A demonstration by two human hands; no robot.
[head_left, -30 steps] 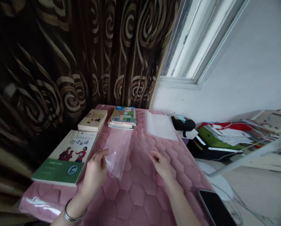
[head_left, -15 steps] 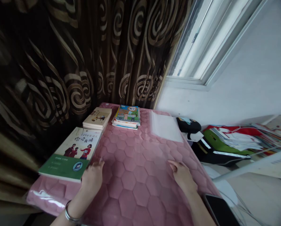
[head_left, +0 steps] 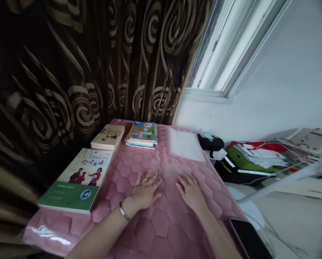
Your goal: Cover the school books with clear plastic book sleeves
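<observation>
My left hand (head_left: 146,190) lies on the pink hexagon-patterned tablecloth (head_left: 161,221) with its fingers spread. A bracelet circles that wrist. To its right, my right hand (head_left: 190,190) rests palm down, fingers stretched forward. Between and ahead of the fingertips is a faint hazy patch that looks like a clear plastic sheet (head_left: 166,169); its edges are hard to make out. Neither hand grips anything. Left of my left hand lies a thick green-and-white book (head_left: 77,180) with figures on its cover.
Behind the green-and-white book sits a stack of beige books (head_left: 108,136). Colourful textbooks (head_left: 141,133) are piled at the back. Whitish translucent sheets (head_left: 186,144) lie back right, near a black case (head_left: 211,142). A phone (head_left: 248,237) rests at the right edge. Papers and bags stand beyond the table.
My left hand has moved right, away from the green-and-white book, and its fingers have spread. The right hand has shifted slightly left and flattened out. The view has turned a little to the right.
</observation>
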